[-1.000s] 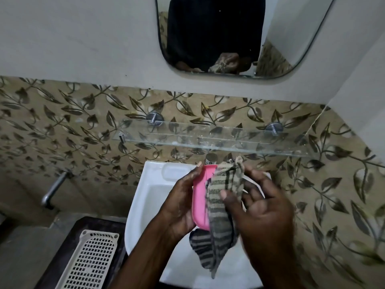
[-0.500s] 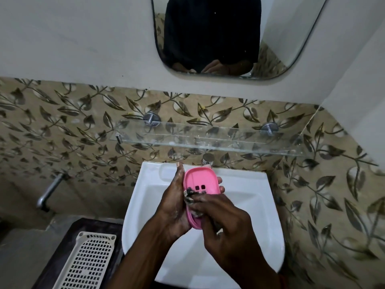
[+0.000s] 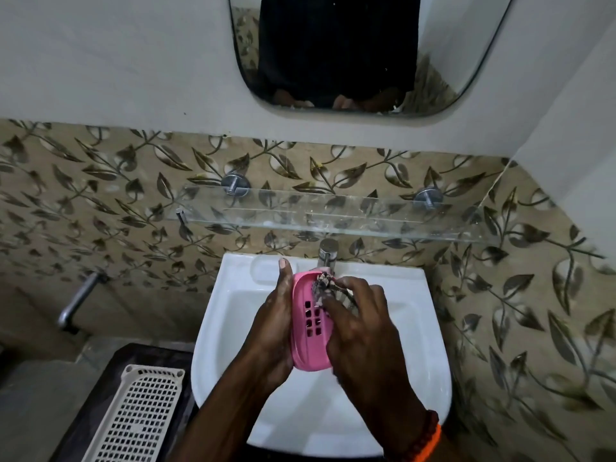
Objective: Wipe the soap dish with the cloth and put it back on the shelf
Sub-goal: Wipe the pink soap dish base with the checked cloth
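A pink soap dish [image 3: 308, 341] with square drain holes is held over the white sink [image 3: 413, 331]. My left hand [image 3: 275, 328] grips it along its left edge, thumb up by the far end. My right hand [image 3: 363, 338] holds a bunched striped cloth [image 3: 328, 283] and presses it into the dish's far end; most of the cloth is hidden under the fingers. The glass shelf [image 3: 333, 216] spans the leaf-patterned wall just above the sink, with nothing standing on it.
A chrome tap [image 3: 327, 253] stands at the sink's back edge, right behind the dish. A beige perforated plastic tray [image 3: 140, 415] lies on a dark surface to the left. A metal wall spout [image 3: 78, 300] juts out farther left. A mirror [image 3: 350, 51] hangs above.
The loosely hanging cloth has been bunched up in my right hand and pushed into the dish. It has rubbed from the dish's middle toward its far end. Both hands sit lower over the sink.
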